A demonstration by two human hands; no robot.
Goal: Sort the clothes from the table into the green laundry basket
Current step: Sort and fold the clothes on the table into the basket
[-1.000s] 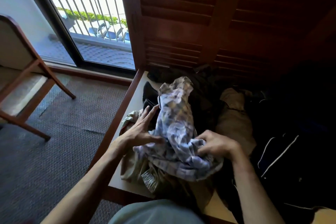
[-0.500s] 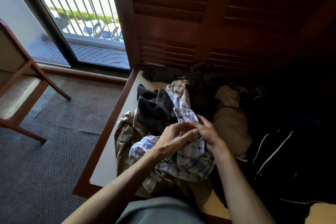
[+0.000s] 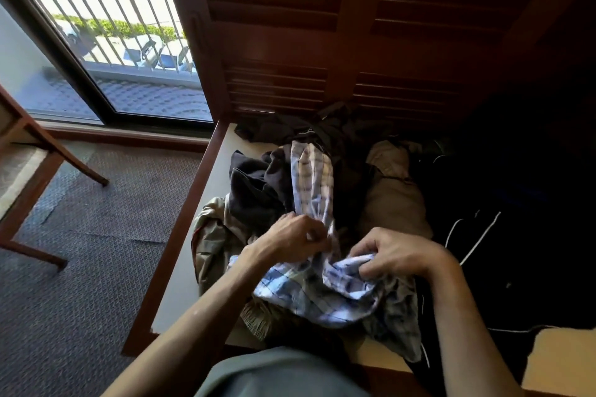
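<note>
Closest to me, my right hand (image 3: 400, 256) is bunching up one end of the plaid shirt (image 3: 316, 287), fingers curled right into the fabric. My left hand (image 3: 292, 240) pinches the same shirt a bit further up, where it rises in a twisted strip. It's sitting on top of the clothes pile on the table (image 3: 180, 284), over a beige garment (image 3: 213, 235). Everything to the right is dark stuff in shadow, honestly can't make it out. The table's left edge drops to open carpet (image 3: 80, 267), with a chair (image 3: 29, 171) cut off by the frame. No green basket in view.
</note>
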